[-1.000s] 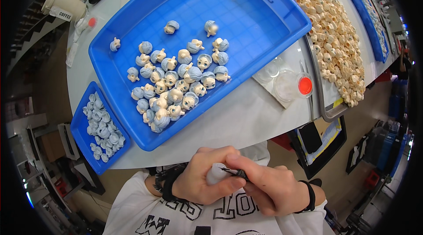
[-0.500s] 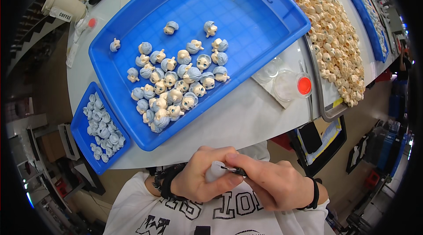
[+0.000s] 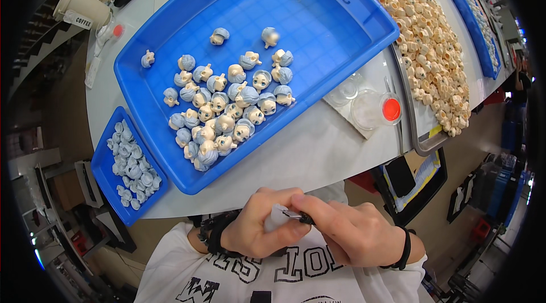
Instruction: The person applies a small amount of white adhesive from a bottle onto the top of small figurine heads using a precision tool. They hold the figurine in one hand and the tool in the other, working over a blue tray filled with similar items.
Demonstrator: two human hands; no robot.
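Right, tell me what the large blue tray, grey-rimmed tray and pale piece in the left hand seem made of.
Large blue tray: probably molded plastic, semi-gloss, given its uniform colour and soft highlights.
Grey-rimmed tray: likely metal, fairly shiny; its rim catches light.
Pale piece in the left hand: smooth, whitish, slightly cloudy; perhaps plastic or rubber, the look leaves it open.

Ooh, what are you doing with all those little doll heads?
The person's left hand holds a small whitish piece, and the right hand holds a slim dark-handled tool, its tip at the piece. Doll heads with pale-blue hair lie in the big blue tray. Loose pale-blue pieces fill part of a smaller blue tray, and hollow cream pieces are heaped at right.
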